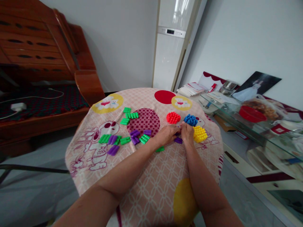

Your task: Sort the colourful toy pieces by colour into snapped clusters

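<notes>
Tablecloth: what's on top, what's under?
On the tablecloth: green pieces, purple pieces, red cluster, blue cluster, yellow cluster. Left hand and right hand hide a patch; whatever is underneath the cloth is covered.

Hands (176, 133) on cloth-covered table (163, 176)

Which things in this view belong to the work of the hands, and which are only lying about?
Seemingly in the work:
- left hand, right hand
- purple pieces, green pieces
- red cluster, blue cluster, yellow cluster

Just lying about:
- red bowl
- white plug adapter
- paper stack
</notes>
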A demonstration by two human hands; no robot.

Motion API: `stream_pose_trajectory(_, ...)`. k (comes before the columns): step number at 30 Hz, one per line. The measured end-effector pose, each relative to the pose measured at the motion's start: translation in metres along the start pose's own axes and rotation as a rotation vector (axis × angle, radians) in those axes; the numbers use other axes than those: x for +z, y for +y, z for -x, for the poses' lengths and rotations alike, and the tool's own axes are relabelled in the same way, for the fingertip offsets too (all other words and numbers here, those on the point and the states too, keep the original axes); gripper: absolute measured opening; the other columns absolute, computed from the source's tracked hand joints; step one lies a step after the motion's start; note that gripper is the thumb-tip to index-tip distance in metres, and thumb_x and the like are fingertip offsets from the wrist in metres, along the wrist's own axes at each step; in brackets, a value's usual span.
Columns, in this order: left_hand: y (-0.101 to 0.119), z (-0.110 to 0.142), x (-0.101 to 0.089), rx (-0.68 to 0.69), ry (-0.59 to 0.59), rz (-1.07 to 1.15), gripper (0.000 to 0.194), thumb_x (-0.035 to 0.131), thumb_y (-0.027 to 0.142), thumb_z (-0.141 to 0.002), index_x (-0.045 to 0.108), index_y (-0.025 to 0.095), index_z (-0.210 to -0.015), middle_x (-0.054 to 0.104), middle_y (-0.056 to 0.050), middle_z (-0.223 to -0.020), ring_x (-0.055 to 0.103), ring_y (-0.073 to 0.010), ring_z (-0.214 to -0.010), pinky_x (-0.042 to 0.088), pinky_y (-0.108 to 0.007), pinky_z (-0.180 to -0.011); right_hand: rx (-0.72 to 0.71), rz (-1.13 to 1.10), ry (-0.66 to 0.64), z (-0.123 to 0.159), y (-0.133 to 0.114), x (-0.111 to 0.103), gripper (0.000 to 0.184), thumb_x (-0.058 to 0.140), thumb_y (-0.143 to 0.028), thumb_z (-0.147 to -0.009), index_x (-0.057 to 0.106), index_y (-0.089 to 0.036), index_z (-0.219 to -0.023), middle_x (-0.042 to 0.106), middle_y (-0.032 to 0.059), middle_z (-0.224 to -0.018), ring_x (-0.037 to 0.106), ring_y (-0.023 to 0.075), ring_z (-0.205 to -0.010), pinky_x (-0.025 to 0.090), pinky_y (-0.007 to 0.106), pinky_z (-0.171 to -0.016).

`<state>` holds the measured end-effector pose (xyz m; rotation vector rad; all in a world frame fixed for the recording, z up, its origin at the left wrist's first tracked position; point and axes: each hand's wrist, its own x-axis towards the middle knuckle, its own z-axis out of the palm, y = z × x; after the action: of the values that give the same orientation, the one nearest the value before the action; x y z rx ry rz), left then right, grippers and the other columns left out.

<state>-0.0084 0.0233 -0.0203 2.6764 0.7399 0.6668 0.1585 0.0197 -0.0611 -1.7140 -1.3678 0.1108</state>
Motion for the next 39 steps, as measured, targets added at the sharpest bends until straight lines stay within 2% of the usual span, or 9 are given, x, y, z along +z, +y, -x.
stream_pose_trajectory(8,0.015,0.002,-0.003,0.032,-0.106,-0.063,0.015,0.062,0.019,-0.088,0.070,0.013,-0.100,0.068,-0.010,-0.107,0.065,-0.0200,-0.095,0.052,-0.028,-0.084,0.086,-0.015,-0.021,-0.001,-0.005,-0.003,0.066,0.026,-0.058,-0.097,0.073,-0.015,-0.078,0.073,0.0135,-0.073,0.065,0.0244,-0.072,0.046,0.034,-0.072)
stream_pose_trajectory(11,0.020,0.000,0.005,0.040,-0.174,-0.085,0.016,0.065,0.018,-0.086,0.072,0.011,-0.099,0.069,-0.012,-0.107,0.066,-0.0213,-0.095,0.053,-0.029,-0.083,0.111,-0.001,-0.020,-0.003,-0.005,-0.004,0.061,0.029,-0.052,-0.096,0.076,-0.015,-0.081,0.075,0.0142,-0.076,0.067,0.0250,-0.077,0.047,0.033,-0.075)
stream_pose_trajectory(14,0.022,-0.003,0.016,-0.004,-0.213,-0.162,0.022,0.056,0.015,-0.091,0.072,0.010,-0.105,0.069,-0.014,-0.105,0.067,-0.0213,-0.092,0.054,-0.030,-0.080,0.112,-0.002,-0.024,-0.004,-0.003,-0.004,0.059,0.031,-0.049,-0.094,0.077,-0.015,-0.083,0.076,0.0160,-0.082,0.068,0.0258,-0.083,0.048,0.033,-0.078)
stream_pose_trajectory(17,0.023,-0.005,0.025,-0.034,-0.225,-0.214,0.030,0.043,0.012,-0.096,0.071,0.009,-0.109,0.068,-0.014,-0.103,0.068,-0.0207,-0.089,0.055,-0.030,-0.077,0.105,-0.021,-0.027,-0.004,-0.002,-0.004,0.059,0.031,-0.049,-0.093,0.078,-0.015,-0.083,0.077,0.0162,-0.084,0.068,0.0263,-0.085,0.049,0.034,-0.080)
stream_pose_trajectory(19,0.025,-0.005,0.027,-0.040,-0.232,-0.227,0.032,0.041,0.011,-0.097,0.070,0.009,-0.110,0.068,-0.015,-0.102,0.068,-0.0213,-0.088,0.055,-0.032,-0.076,0.100,-0.039,-0.028,-0.004,-0.002,-0.004,0.059,0.031,-0.050,-0.092,0.077,-0.015,-0.082,0.076,0.0161,-0.083,0.069,0.0269,-0.084,0.050,0.035,-0.081)
stream_pose_trajectory(27,0.029,-0.002,0.022,-0.060,-0.178,-0.247,0.033,0.040,0.014,-0.098,0.068,0.010,-0.115,0.066,-0.015,-0.105,0.067,-0.0218,-0.088,0.055,-0.033,-0.077,0.141,-0.085,-0.043,-0.005,0.001,-0.004,0.061,0.031,-0.054,-0.091,0.077,-0.015,-0.083,0.076,0.0152,-0.080,0.069,0.0265,-0.080,0.051,0.035,-0.080)
stream_pose_trajectory(33,0.024,-0.002,0.024,-0.029,-0.189,-0.243,0.032,0.041,0.017,-0.099,0.070,0.012,-0.111,0.065,-0.013,-0.102,0.067,-0.0198,-0.085,0.055,-0.031,-0.077,0.128,-0.074,-0.042,-0.005,0.001,-0.004,0.059,0.032,-0.053,-0.091,0.077,-0.016,-0.081,0.076,0.0138,-0.078,0.068,0.0257,-0.080,0.051,0.033,-0.078)
stream_pose_trajectory(39,0.018,-0.001,0.028,-0.010,-0.163,-0.192,0.027,0.046,0.015,-0.097,0.070,0.012,-0.108,0.064,-0.014,-0.103,0.067,-0.0211,-0.084,0.055,-0.033,-0.074,0.116,-0.046,-0.065,-0.005,-0.002,-0.005,0.057,0.033,-0.049,-0.093,0.077,-0.016,-0.081,0.076,0.0152,-0.082,0.068,0.0257,-0.084,0.050,0.034,-0.080)
